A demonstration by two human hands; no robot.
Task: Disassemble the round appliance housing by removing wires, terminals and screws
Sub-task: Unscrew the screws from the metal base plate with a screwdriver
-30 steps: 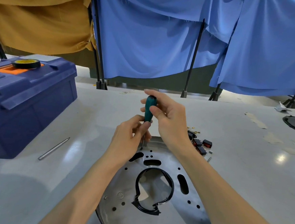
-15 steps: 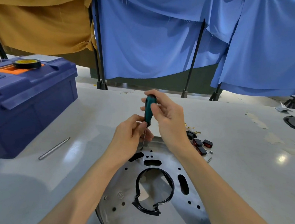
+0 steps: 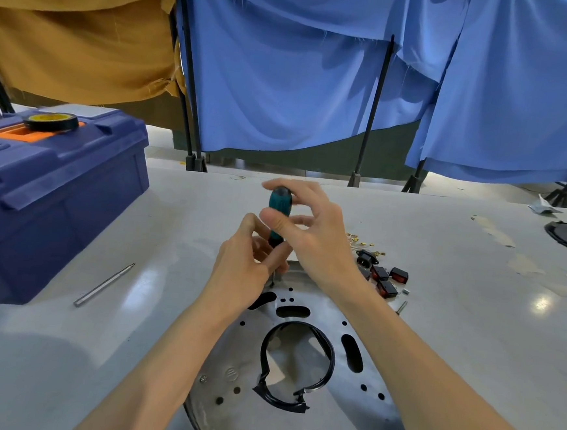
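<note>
Center frame, right hand [image 3: 311, 230] pinches the teal screwdriver [image 3: 279, 211] handle, left hand [image 3: 247, 273] pinches its shaft, tip on the far rim of the round metal housing [image 3: 249, 422] at lower middle; I'd push straight down while turning so it doesn't slip

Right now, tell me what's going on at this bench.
A person is working on the round metal housing. The right grip holds the teal screwdriver by its handle, upright; the left grip pinches its shaft, tip at the housing's far edge. Loose switches and terminals lie on the table to the right.
</note>
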